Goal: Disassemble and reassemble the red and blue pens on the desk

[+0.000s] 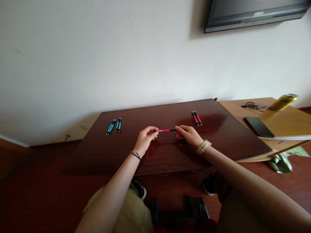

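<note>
A screen hangs on the pale wall; a dark worktop stands beside a lighter table on reddish floor.

left hand: pinched | right hand: pinched | forearms: extended, converging

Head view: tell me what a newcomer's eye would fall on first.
Probably the pink-and-black pen held between the left hand and right hand, over the dark wooden table. Next, the blue-and-black pens grouped at that table's left. Then the bright yellow can on the lighter wooden surface at far right.
</note>
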The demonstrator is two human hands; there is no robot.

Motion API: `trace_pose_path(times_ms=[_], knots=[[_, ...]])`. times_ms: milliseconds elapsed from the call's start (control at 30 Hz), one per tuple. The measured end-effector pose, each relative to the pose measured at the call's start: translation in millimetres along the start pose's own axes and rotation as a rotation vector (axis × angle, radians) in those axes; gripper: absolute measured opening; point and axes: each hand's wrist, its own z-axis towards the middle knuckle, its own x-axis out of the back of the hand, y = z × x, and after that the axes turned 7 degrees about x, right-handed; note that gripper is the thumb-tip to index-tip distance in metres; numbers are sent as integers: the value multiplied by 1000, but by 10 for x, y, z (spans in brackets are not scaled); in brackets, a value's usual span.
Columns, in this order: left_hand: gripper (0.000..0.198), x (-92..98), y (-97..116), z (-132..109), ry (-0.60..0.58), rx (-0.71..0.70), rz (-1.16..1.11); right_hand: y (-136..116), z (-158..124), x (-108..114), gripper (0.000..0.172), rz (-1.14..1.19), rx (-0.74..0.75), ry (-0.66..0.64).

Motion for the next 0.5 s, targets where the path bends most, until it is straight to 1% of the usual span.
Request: trace_pose_path(times_ms=[67, 233, 367, 500], knots=[[31, -5, -2, -1, -6, 12, -17, -3, -5, 4, 52, -19, 19, -7], [35, -13, -30, 6, 2, 94, -106, 47, 5, 10, 39, 80, 78, 28], [35, -5, -35, 6, 21, 88, -108, 66, 15, 9, 39, 129, 107, 59], [32, 5, -21, 0, 23, 66, -97, 39, 1, 4, 35, 114, 79, 60]])
